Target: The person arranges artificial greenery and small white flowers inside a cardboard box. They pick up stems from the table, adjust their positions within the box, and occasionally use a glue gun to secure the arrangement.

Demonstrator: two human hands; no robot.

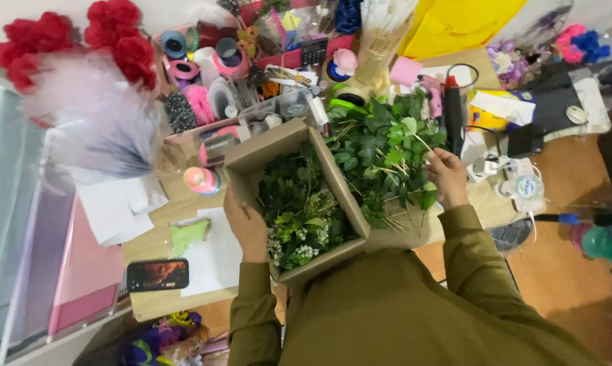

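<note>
The left hand (246,227) lies against the near left wall of a cardboard box (289,146), fingers curled over its rim and steadying it, while the right hand (447,177) reaches into a loose heap of green leafy stems (387,146) just right of the box, fingertips pinched on what looks like a single thin stem, though the leaves hide the grip. The box sits at the middle of a wooden table (160,301), close against the person's body, and already holds a dense bed of dark foliage (289,193) with small white flowers (302,237) bunched at its near end; judging by that, the filling seems well along, yet the large heap outside suggests plenty of greenery remains to go in. The box's long axis runs diagonally, from its near end by the person's chest up and left toward the far clutter, its open top facing the camera. Further out lie a pink ribbon roll (201,180), a dark phone (157,274), red artificial roses (126,37) and a glue gun (453,112).
</note>
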